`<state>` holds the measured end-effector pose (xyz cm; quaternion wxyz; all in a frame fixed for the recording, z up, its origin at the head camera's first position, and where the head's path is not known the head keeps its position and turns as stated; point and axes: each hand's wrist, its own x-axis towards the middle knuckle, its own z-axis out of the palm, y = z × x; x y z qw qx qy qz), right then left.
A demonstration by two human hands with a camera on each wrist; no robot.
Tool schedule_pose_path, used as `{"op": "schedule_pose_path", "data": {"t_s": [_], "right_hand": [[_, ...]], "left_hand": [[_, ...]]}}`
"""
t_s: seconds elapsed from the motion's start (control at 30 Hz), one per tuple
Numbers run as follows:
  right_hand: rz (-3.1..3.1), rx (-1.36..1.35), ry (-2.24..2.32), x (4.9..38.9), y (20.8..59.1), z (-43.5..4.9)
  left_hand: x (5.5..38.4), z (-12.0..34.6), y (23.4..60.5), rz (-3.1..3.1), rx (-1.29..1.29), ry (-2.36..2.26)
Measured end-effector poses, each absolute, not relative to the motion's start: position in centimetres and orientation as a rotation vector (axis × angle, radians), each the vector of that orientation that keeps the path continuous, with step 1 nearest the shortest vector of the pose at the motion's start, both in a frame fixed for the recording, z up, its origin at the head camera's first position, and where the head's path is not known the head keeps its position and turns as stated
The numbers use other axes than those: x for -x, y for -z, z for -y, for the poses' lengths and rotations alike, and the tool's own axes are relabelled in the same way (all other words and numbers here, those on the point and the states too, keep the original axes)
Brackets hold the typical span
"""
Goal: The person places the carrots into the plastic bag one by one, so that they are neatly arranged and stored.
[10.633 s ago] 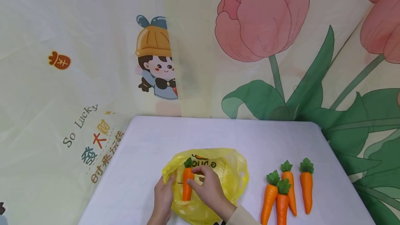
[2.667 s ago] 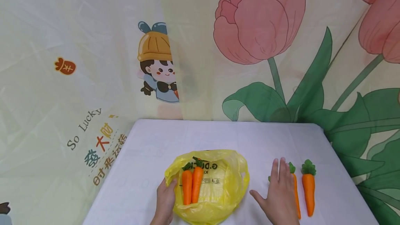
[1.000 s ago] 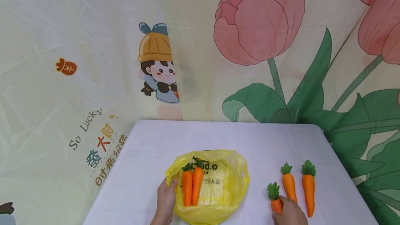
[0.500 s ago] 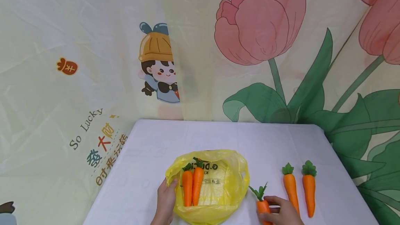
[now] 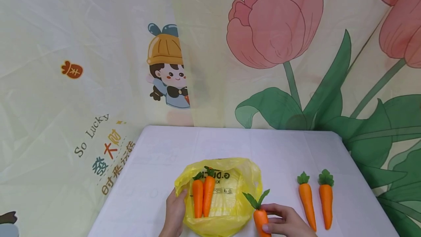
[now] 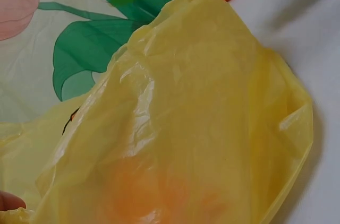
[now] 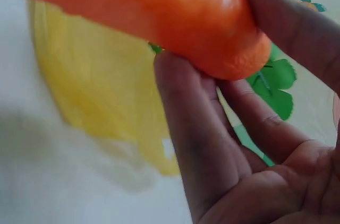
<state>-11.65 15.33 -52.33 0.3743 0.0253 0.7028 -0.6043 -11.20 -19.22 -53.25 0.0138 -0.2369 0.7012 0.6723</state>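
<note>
My left hand [image 5: 174,209] grips the left rim of a yellow plastic bag [image 5: 230,226], which lies with its mouth spread. Inside the bag two orange carrots [image 5: 197,198] with dark green tops lie side by side, blurred through the plastic in the left wrist view. Just off the bag's right side, my right hand [image 5: 287,220] pinches a third carrot [image 5: 261,222] between thumb and fingers, its leafy top pointing up and overlapping the bag's edge. In the right wrist view, the fingertips press on the thick end of that carrot [image 7: 207,22].
On the white-covered table [image 5: 164,145], a slim carrot [image 5: 307,200] and a thicker carrot [image 5: 326,206] lie at the right, beyond my right hand. Behind the table hangs a backdrop cloth [image 5: 210,83] printed with tulips and a cartoon child.
Earlier the right hand put a second carrot into the bag, then went right and took hold of another carrot. It has since carried that carrot left to the bag's side. The left hand stays put.
</note>
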Motion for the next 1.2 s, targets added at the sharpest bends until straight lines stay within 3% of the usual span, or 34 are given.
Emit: {"op": "schedule_pose_path", "data": {"t_s": [0.4, 0.67, 1.2], "right_hand": [[-1.455, 0.153, 1.984, 13.0, 49.8, -9.7], [-1.36, 0.089, 2.158, 15.1, 48.2, -6.0], [-1.49, -0.117, 2.192, 18.0, 53.9, -1.9]], "left_hand": [[11.1, 19.5, 53.6, -2.146, 0.755, -2.09], [11.2, 19.5, 53.5, -2.133, 0.79, -2.075], [11.6, 19.5, 53.5, -2.151, 0.814, -2.063]]}}
